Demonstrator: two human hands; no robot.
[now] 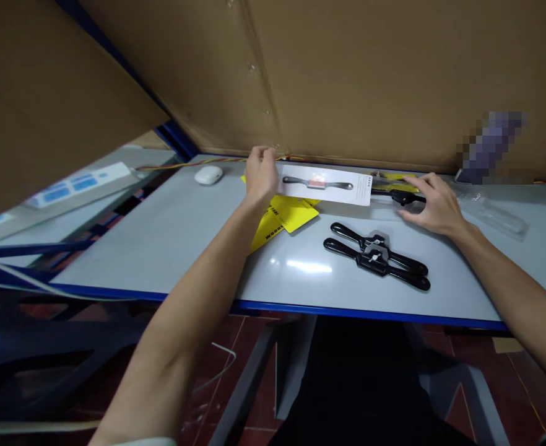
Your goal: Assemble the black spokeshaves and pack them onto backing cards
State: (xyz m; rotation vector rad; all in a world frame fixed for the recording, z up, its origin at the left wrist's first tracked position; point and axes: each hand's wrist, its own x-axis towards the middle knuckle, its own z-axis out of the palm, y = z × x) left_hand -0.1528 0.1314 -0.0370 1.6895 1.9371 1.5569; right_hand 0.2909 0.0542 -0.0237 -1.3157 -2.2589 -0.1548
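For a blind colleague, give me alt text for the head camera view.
The left hand holds a white packaging card at its edge; the right hand rests on a black tool. Two black spokeshaves lie on the grey table.

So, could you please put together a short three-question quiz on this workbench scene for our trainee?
1. True or false: the left hand touches the left end of the white backing card.
2. How many black two-handled tools lie loose on the table in front of the card? A) one B) two C) four
3. Fill in: the right hand rests on a ____ tool handle at the card's right end.

Key
1. True: its fingers are at the card's left edge.
2. B: two, side by side.
3. Black. Yellow cards lie partly under the white one, and a white mouse sits further left.
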